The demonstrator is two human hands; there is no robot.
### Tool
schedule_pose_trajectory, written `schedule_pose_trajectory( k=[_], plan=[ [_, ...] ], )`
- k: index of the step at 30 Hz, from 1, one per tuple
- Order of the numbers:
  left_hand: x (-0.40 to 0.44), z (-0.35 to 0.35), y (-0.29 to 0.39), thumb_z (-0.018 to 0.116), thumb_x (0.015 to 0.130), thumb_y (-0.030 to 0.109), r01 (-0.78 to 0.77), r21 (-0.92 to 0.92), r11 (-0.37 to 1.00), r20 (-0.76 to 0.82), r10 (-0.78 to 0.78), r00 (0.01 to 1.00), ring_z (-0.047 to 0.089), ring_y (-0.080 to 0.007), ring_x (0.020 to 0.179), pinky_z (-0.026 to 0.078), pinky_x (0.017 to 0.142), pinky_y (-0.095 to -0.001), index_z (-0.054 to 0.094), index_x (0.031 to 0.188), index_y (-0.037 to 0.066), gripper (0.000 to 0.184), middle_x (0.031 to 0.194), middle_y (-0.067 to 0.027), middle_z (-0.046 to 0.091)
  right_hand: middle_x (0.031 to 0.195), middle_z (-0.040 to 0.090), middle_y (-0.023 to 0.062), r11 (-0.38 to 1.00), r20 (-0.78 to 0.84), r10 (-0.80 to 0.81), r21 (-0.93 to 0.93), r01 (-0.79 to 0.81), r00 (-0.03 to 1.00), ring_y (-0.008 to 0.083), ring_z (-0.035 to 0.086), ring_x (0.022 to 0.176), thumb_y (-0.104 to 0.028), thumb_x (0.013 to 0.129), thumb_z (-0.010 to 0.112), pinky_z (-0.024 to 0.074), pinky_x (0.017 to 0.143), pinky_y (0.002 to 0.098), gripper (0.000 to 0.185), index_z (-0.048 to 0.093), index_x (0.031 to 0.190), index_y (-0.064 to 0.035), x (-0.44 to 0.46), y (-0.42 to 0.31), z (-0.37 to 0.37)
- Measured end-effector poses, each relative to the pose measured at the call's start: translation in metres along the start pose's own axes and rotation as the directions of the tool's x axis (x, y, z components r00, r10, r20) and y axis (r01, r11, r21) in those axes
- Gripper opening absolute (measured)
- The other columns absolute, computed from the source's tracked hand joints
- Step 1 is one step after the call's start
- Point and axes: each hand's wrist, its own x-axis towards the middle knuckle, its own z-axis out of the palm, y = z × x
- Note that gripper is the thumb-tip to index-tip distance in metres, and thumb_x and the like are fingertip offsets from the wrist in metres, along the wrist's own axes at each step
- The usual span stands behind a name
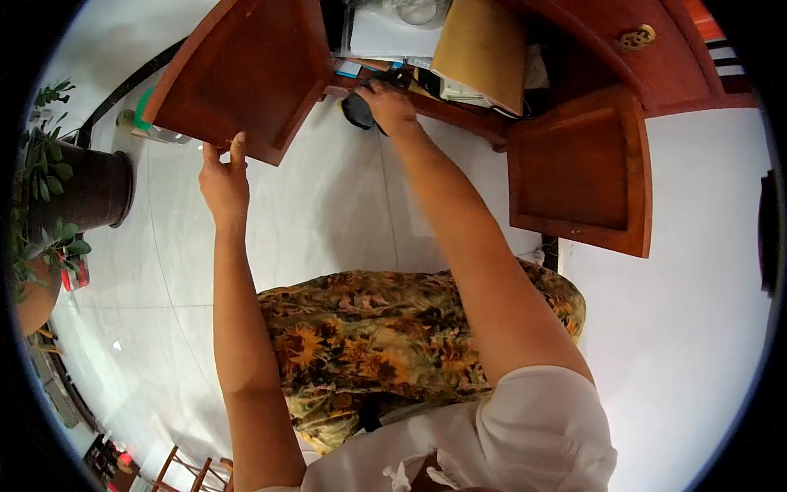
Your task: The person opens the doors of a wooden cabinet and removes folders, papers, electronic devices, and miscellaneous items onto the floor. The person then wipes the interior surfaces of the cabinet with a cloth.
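My left hand [225, 182] pinches the lower edge of the left cabinet door [254, 74], a reddish-brown wooden panel that stands open. The thumb lies on the door's face, and the fingers are partly hidden behind its edge. Farther right, my right hand [388, 107] is closed over a dark cloth [357, 112] at the front ledge of the cabinet [459, 115]. Part of the cloth hangs below the ledge. Inside the cabinet, a tan folder [479, 51] leans over papers and books beside a clear plastic container [416, 11].
The right cabinet door [574, 168] also hangs open, near my right arm. A potted plant [90, 184] stands at the left on the pale tiled floor [188, 271]. A brass drawer handle [637, 38] sits at the upper right. My patterned trousers [377, 336] show below.
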Motion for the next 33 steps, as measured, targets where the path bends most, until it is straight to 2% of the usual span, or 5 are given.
schedule_pose_trajectory(
  k=[10,16,22,28,33],
  plan=[
    [0.003,-0.005,-0.018,0.061,0.089,0.038,-0.091,0.01,0.996,-0.096,0.091,0.991,0.066,-0.0244,0.069,0.05,0.064,-0.0347,0.053,0.113,0.006,0.04,0.092,-0.0117,0.068,0.141,0.038,0.0104,0.957,-0.078,0.013,-0.286,-0.035,0.997,0.0347,0.058,0.108,-0.009,0.089,0.047,0.0527,0.084,0.0428,0.046,0.045,0.132,-0.0258,-0.122,0.099,-0.014],
    [0.004,-0.01,-0.01,0.059,0.089,0.043,-0.01,0.014,1.0,-0.072,0.011,0.997,0.065,-0.0322,0.081,0.048,0.07,-0.04,0.055,0.1,0.007,0.038,0.091,-0.0099,0.068,0.126,0.05,0.014,0.855,0.072,0.374,-0.412,-0.314,0.925,0.0321,0.054,0.112,-0.008,0.092,0.042,0.0448,0.093,0.0434,0.041,0.046,0.131,-0.0193,-0.165,0.118,-0.046],
    [0.008,-0.012,-0.012,0.059,0.088,0.045,-0.019,0.011,1.0,-0.07,0.02,0.997,0.065,-0.0335,0.083,0.049,0.071,-0.0416,0.056,0.104,0.008,0.041,0.093,-0.0107,0.068,0.121,0.053,0.015,0.82,0.061,0.422,-0.452,-0.352,0.905,0.0317,0.057,0.107,-0.009,0.091,0.043,0.0434,0.093,0.0461,0.038,0.048,0.128,-0.0168,-0.178,0.114,-0.073],
    [0.022,-0.015,-0.016,0.057,0.089,0.045,-0.002,0.016,1.0,-0.055,0.003,0.999,0.065,-0.0336,0.079,0.049,0.07,-0.0415,0.056,0.104,0.006,0.042,0.089,-0.0115,0.068,0.119,0.055,0.0207,0.925,0.176,0.379,-0.069,-0.373,0.908,0.0377,0.056,0.106,-0.01,0.087,0.054,0.0443,0.092,0.0443,0.042,0.049,0.128,-0.0131,-0.165,0.12,-0.088],
    [0.02,-0.017,-0.009,0.056,0.09,0.043,-0.02,0.043,0.999,-0.087,0.024,0.996,0.064,-0.0352,0.08,0.049,0.07,-0.0424,0.055,0.102,0.005,0.039,0.091,-0.0123,0.068,0.122,0.054,0.0224,0.904,0.03,0.278,0.329,-0.272,0.96,0.0355,0.053,0.111,-0.006,0.085,0.054,0.0396,0.096,0.0392,0.048,0.042,0.132,-0.0092,-0.182,0.086,-0.13]
  ],
)
